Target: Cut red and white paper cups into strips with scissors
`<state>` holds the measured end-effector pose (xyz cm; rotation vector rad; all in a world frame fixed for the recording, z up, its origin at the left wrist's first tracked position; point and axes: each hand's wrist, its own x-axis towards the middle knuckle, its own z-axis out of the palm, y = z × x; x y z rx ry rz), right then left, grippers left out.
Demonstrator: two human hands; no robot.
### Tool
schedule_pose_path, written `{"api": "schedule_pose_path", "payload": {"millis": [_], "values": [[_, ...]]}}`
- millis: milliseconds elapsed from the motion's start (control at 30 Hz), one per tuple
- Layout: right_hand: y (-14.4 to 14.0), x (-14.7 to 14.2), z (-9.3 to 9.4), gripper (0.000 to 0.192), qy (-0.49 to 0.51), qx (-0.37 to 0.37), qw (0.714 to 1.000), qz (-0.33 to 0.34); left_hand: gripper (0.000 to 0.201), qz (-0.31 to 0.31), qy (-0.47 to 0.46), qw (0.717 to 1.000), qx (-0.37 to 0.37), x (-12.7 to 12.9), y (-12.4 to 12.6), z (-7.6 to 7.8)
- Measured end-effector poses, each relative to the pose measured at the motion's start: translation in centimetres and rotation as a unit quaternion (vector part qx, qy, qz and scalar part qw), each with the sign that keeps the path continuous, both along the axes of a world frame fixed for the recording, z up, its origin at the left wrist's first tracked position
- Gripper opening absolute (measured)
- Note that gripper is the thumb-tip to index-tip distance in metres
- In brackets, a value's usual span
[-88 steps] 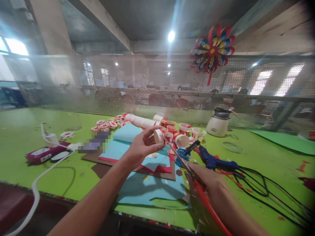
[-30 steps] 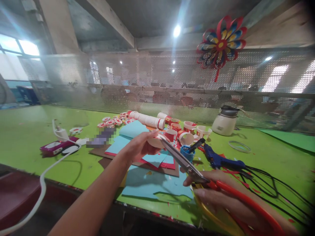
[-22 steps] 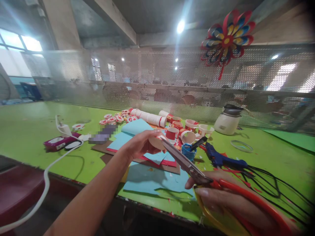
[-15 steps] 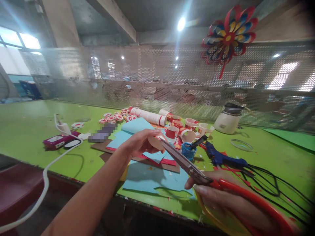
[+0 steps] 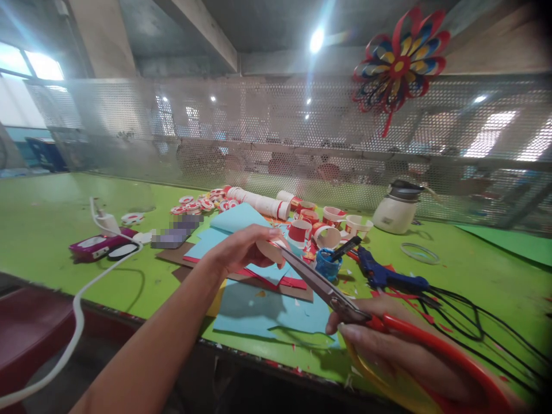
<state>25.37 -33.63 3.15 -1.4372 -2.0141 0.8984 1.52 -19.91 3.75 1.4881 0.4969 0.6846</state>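
Observation:
My left hand (image 5: pixel 242 248) is closed on a small pale curved piece of paper or card (image 5: pixel 268 252), held between thumb and fingers; its exact shape is partly hidden. In my right hand (image 5: pixel 401 345) are large scissors (image 5: pixel 313 276) with red and yellow handles. Their blades point to the upper left and their tips meet the pale piece; the blades look nearly closed. Below both hands lie light blue paper sheets (image 5: pixel 259 313), over red paper and brown cardboard (image 5: pixel 297 292).
Cut paper cups (image 5: pixel 298 231) and a long cup stack (image 5: pixel 261 203) lie behind the hands. To the right are a blue jar (image 5: pixel 328 265), a blue glue gun (image 5: pixel 382 273) with black cable, and a flask (image 5: pixel 397 210). A white cable (image 5: pixel 80 313) crosses the left.
Both hands keep nearly the same pose, with the scissor tips still at the pale piece. The whole view has shifted slightly.

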Motion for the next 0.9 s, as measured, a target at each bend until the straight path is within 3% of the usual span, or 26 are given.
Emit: {"api": "schedule_pose_path", "payload": {"millis": [167, 300, 567, 633, 800, 900], "values": [[0.0, -0.1, 0.0, 0.029, -0.025, 0.023, 0.999, -0.018, 0.039, 0.019, 0.014, 1.000, 0.020, 0.1, -0.1, 0.3], [0.3, -0.3, 0.1, 0.026, -0.035, 0.094, 0.995, 0.003, 0.039, 0.060, 0.017, 0.998, 0.017, 0.4, 0.1, 0.2], [0.4, -0.6, -0.1, 0.028, -0.045, 0.139, 0.989, 0.024, 0.038, 0.132, 0.042, 0.989, 0.057, 0.6, 0.4, 0.1], [0.4, -0.7, -0.1, 0.027, -0.053, 0.140, 0.989, 0.018, 0.038, 0.120, 0.036, 0.991, 0.050, 0.6, 0.3, 0.0], [0.8, -0.2, -0.7, 0.024, -0.103, 0.090, 0.988, 0.076, 0.039, 0.126, 0.047, 0.990, 0.043, 0.6, 0.4, -0.1], [1.1, 0.0, -1.0, 0.027, -0.096, 0.094, 0.989, 0.066, 0.038, 0.129, 0.020, 0.991, 0.033, 0.8, 0.3, 0.0]]}}
